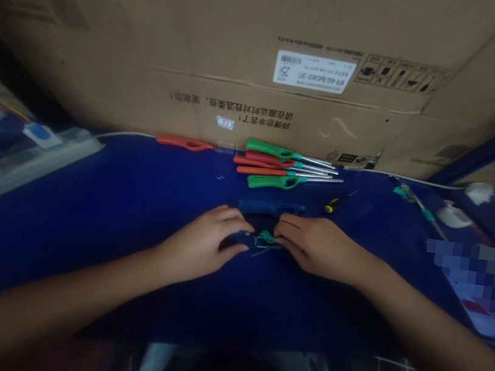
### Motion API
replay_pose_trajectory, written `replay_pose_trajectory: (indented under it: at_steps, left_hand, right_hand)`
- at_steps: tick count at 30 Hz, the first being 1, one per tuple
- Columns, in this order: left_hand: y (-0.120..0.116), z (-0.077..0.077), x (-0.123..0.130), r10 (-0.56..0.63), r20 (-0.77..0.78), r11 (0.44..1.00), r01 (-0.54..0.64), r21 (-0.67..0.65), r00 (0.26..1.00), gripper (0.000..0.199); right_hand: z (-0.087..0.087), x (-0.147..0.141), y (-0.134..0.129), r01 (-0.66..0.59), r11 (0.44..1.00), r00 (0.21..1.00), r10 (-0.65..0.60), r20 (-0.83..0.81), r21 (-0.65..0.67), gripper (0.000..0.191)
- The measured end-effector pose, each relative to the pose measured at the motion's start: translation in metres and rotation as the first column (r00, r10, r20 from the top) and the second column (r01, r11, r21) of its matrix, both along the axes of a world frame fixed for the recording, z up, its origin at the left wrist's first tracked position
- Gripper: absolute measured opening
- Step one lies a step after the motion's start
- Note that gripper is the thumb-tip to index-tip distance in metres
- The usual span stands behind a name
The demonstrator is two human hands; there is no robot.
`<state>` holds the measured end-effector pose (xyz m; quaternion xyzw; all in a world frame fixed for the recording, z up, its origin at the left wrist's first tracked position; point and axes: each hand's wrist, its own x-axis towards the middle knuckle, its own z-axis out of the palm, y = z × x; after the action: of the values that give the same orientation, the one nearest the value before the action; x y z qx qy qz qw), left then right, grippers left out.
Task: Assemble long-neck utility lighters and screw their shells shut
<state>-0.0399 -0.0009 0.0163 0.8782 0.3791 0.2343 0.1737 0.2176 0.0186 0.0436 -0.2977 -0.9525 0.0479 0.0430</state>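
Note:
My left hand (210,238) is curled at the middle of the blue table (135,194), thumb and fingers closing near a small dark part whose shape is unclear. Opposite it, my right hand (315,244) pinches the right end of a small green piece (267,236) with thin wires beside it. Just beyond both hands lies a blue lighter casing (269,207). A small yellow and black screwdriver (331,207) rests past my right hand.
Green and red long-nosed lighters (275,181) lie along the back, with a separate red casing (184,143) to their left. A large cardboard box (204,32) stands behind. Clear plastic material (24,163) is at the left; another lighter assembly (415,201) lies at the right.

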Motion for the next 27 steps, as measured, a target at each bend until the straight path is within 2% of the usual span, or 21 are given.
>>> replay_pose_trajectory:
  at_steps: [3,6,12,20,27]
  left_hand:
    - [-0.002,0.000,0.001,0.002,0.007,1.000,-0.002,-0.015,1.000,0.021]
    - [-0.003,0.001,0.001,0.026,0.000,0.998,-0.026,-0.054,1.000,0.022]
    - [-0.006,0.005,0.002,0.034,-0.012,0.991,-0.035,-0.126,0.999,0.025]
    - [-0.006,0.005,0.004,0.068,0.028,0.979,-0.061,-0.193,0.997,0.026]
    - [-0.007,0.004,0.005,0.074,0.027,0.976,-0.067,-0.209,0.997,0.027]
  right_hand:
    - [-0.011,0.001,0.003,-0.055,0.997,0.998,0.057,-0.037,0.058,0.020]
    - [-0.017,0.002,0.003,-0.106,0.979,0.990,0.120,-0.070,0.172,0.024]
    - [-0.017,-0.003,-0.003,-0.180,0.906,0.971,0.226,-0.079,0.382,0.028]
    - [-0.012,-0.004,-0.008,-0.220,0.853,0.970,0.241,0.015,0.472,0.024]
    - [-0.012,-0.006,-0.008,-0.225,0.849,0.967,0.257,-0.001,0.478,0.027]
